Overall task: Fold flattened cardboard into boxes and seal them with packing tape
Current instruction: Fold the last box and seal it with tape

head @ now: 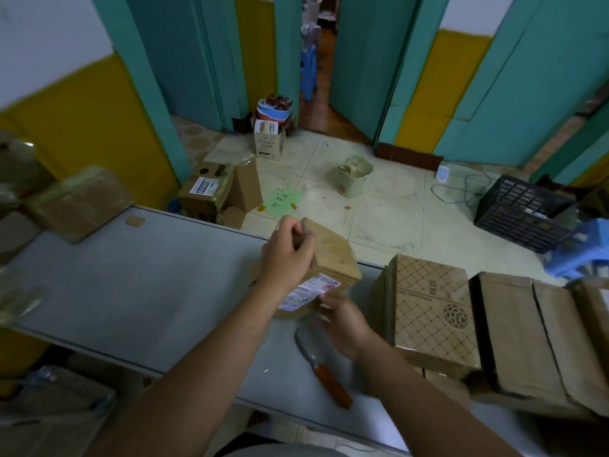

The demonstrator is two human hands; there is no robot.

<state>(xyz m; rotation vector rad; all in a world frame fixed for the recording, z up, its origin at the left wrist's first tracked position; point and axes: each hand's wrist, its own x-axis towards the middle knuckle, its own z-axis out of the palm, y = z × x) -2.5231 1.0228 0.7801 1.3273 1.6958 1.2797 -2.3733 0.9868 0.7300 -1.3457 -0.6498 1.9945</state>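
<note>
**Cardboard box in both hands, being turned over the table**

Cardboard box [333,258] is sitting just below the middle of the view, at about 6 o'clock, tilted on one edge over the far side of the grey table [148,285]. It is already standing as a closed block and is carrying a white shipping label [309,291] on the face turned toward the person.

The left hand [286,255] is gripping from above, with its fingers curling over the box's top far edge. The right hand [342,321] is coming in from 5 o'clock and taking the near lower corner. Its thumb is lying on the face beside the label, while the rest of its fingers are tucking underneath, blurred and mostly hidden.

An orange-handled knife [324,371] is lying on the table toward 6 o'clock, just beside the right wrist. A patterned carton [431,311] and a row of plain brown cartons [514,331] are standing at 4 o'clock.

Judging by the tilt and the two-handed hold, the person seems to be rotating the folded box to check or present a seam for sealing. No tape roll is showing anywhere I can make out. The next move is therefore probably calling for setting the box down flat, freeing one hand, and fetching the tape before the flaps are pressed shut.
</note>
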